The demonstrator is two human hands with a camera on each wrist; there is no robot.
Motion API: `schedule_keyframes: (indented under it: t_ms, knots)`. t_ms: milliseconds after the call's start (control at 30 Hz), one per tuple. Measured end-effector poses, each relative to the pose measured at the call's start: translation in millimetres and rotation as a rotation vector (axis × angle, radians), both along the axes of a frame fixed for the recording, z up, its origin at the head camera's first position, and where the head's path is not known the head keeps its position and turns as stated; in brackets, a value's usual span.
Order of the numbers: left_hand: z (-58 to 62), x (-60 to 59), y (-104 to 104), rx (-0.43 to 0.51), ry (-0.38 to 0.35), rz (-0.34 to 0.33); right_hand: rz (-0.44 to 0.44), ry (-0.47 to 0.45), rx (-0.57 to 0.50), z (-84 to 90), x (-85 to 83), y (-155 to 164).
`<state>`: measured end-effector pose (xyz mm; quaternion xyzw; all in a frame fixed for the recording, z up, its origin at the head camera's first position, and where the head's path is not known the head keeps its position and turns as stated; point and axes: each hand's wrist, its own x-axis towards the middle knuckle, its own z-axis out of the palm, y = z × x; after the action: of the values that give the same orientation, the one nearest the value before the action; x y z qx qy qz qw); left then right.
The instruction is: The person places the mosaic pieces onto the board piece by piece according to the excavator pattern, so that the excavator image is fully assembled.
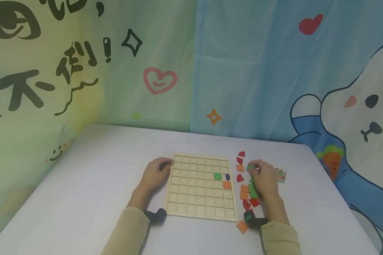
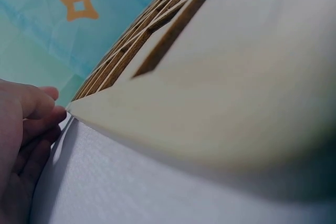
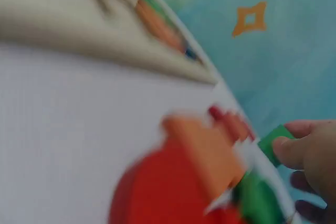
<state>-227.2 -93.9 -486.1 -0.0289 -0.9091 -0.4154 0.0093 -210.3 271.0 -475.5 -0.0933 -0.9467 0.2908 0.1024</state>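
Note:
A light wooden grid board [image 1: 198,216] lies flat on the table, with a green square tile, an orange tile and a blue piece in its right-hand cells. My left hand [image 1: 155,174] rests at the board's far left corner; in the left wrist view its fingertips [image 2: 59,113] touch the edge. Between thumb and finger, my right hand [image 1: 265,179] pinches a green square tile [image 3: 273,142], held above the loose pieces right of the board. Beneath and beside that hand lie more green tiles [image 1: 253,191], partly hidden by it.
Red quarter-round pieces [image 1: 240,178] and orange square tiles [image 1: 244,195] lie scattered along the board's right side. One orange tile [image 1: 242,226] lies nearer the front. Behind the right hand is a small printed box or card [image 1: 281,174]. A printed curtain [image 1: 242,71] hangs behind the table.

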Motion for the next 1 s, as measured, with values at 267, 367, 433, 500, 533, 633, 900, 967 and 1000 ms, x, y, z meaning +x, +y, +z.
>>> schedule_keyframes:
  t_ms: [267, 367, 433, 500, 533, 633, 900, 967, 1000]
  knots:
    - [0.8, 0.3, -0.2, -0.013, 0.006, 0.001, 0.403, -0.231, -0.238, 29.0, 7.5, -40.0]
    - [1.1, 0.7, 0.0, -0.007, 0.005, 0.001, 0.481, -0.239, -0.207, 27.8, 8.7, -53.5]
    - [0.8, 0.5, 0.2, -0.006, 0.002, -0.001, 0.481, -0.242, -0.173, 24.5, 9.2, -58.7]
    - [-0.1, 0.0, 0.5, -0.002, 0.006, -0.003, 0.482, -0.247, -0.151, 22.0, 10.2, -60.7]
    - [-0.3, -0.4, 0.4, -0.001, 0.005, -0.004, 0.48, -0.25, -0.139, 21.6, 10.8, -61.3]
    - [-0.6, -0.8, 0.5, 0.006, 0.004, -0.005, 0.465, -0.251, -0.102, 22.7, 11.9, -62.1]
    - [-0.5, 0.0, 0.6, 0.003, 0.012, 0.004, 0.436, -0.234, -0.012, 25.7, 12.2, -67.8]
    - [-1.1, 0.0, 0.8, 0.004, 0.012, 0.006, 0.425, -0.24, 0.01, 24.8, 12.0, -69.3]
    - [-1.4, 0.1, 0.7, 0.004, 0.015, 0.005, 0.422, -0.244, 0.019, 24.5, 12.0, -69.9]
